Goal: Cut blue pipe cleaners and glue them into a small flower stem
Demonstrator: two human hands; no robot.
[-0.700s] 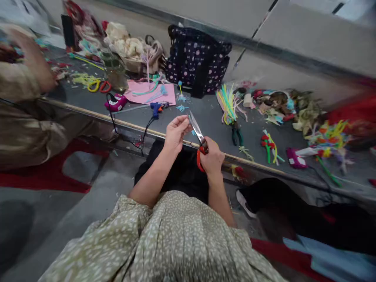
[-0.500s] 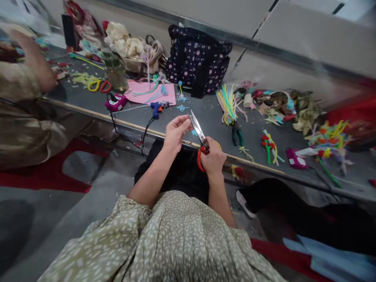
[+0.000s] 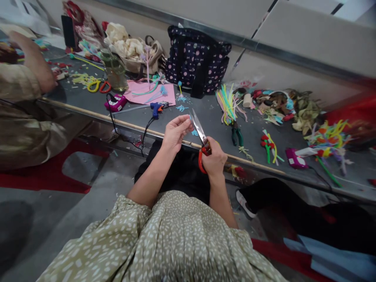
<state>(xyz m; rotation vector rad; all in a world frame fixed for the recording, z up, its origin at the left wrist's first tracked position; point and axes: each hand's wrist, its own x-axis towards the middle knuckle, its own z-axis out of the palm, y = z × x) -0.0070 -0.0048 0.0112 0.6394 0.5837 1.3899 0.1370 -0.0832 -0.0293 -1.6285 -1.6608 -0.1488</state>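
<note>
My right hand [image 3: 215, 158] is closed round the red handles of a pair of scissors [image 3: 199, 126], whose silver blades point up and away from me. Thumb and fingers of my left hand [image 3: 177, 132] pinch a small light-blue piece [image 3: 190, 117] at the blade tips; most of it is hidden by the fingers. Both hands are above the front edge of the dark table [image 3: 132, 124]. Just beyond them, small blue snippets [image 3: 182, 108] lie on the tabletop, and more blue bits show beneath the blades.
A blue glue gun [image 3: 157, 109] and pink paper [image 3: 138, 87] lie to the left. Green-handled pliers [image 3: 237, 135] and pastel fuzzy stems [image 3: 226, 103] lie right. A polka-dot bag [image 3: 196, 58] stands behind. Another person's arm [image 3: 38, 62] is far left; a black-clad leg [image 3: 273, 196] is at right.
The scissor blades look slightly further apart and have shifted a little right with my right hand. My left hand keeps its pinch in nearly the same place.
</note>
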